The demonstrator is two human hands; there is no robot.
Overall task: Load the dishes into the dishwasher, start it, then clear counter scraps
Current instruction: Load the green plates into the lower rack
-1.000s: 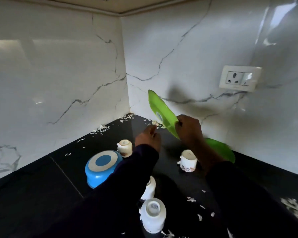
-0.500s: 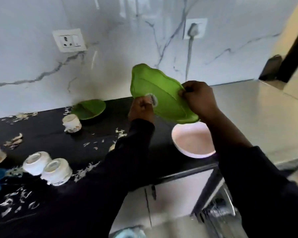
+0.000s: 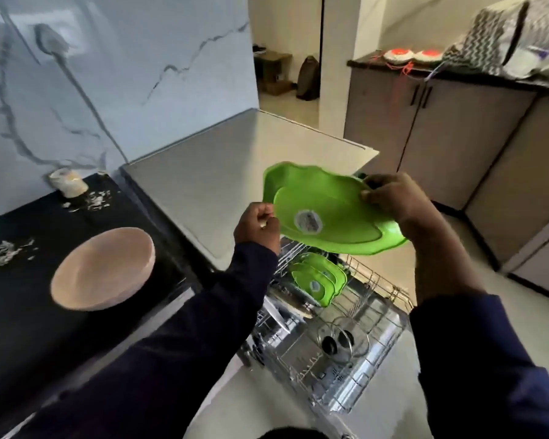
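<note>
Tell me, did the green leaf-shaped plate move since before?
Yes. The green leaf-shaped plate left the black countertop corner. Both hands now hold it to the right, past the counter's edge, above the pulled-out wire dishwasher rack.

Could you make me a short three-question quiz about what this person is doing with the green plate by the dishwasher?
1. True or false: both hands, left and right, grip the leaf-shaped green plastic plate.
2. What already stands in the pulled-out wire dishwasher rack?
A. matching green plates
B. white cups
C. a blue bowl
3. Fill in: the round pale pink bowl rests on the black ____.

Key
1. True: one hand at each edge.
2. A; they stand upright below the held plate.
3. Countertop, where white scraps also lie.
</note>
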